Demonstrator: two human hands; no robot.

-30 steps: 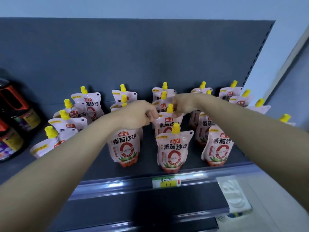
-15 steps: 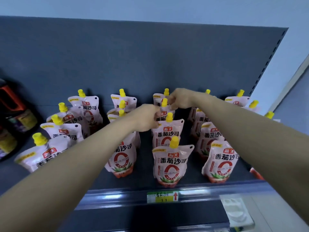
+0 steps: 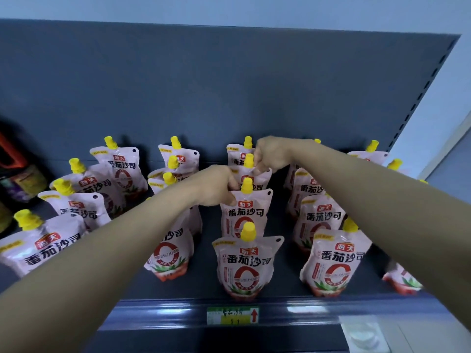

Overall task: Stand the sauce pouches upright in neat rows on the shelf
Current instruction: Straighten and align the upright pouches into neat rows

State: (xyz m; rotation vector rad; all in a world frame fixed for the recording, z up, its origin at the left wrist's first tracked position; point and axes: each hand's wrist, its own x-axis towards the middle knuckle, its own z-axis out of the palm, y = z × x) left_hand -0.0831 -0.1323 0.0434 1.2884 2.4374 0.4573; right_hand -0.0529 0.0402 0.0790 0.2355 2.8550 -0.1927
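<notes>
Several pink sauce pouches with yellow caps stand in rows on the dark shelf [image 3: 204,284]. In the middle row, my left hand [image 3: 216,186] pinches the top left corner of the second pouch from the front [image 3: 246,212]. My right hand [image 3: 270,154] pinches the top right edge of the third pouch [image 3: 251,174], just behind it. The front pouch of that row [image 3: 244,266] stands upright and untouched. My forearms hide parts of the rows on either side. The pouches at the far left [image 3: 38,245] lean backward.
Dark sauce bottles [image 3: 23,179] stand at the far left of the shelf. A grey back panel [image 3: 229,85] closes the shelf behind. A price tag [image 3: 233,315] sits on the front rail. A pale wall rises to the right.
The view has moved closer to the shelf. My right hand has shifted from the second pouch's top to the third pouch farther back, while my left hand stays at the second pouch's corner.
</notes>
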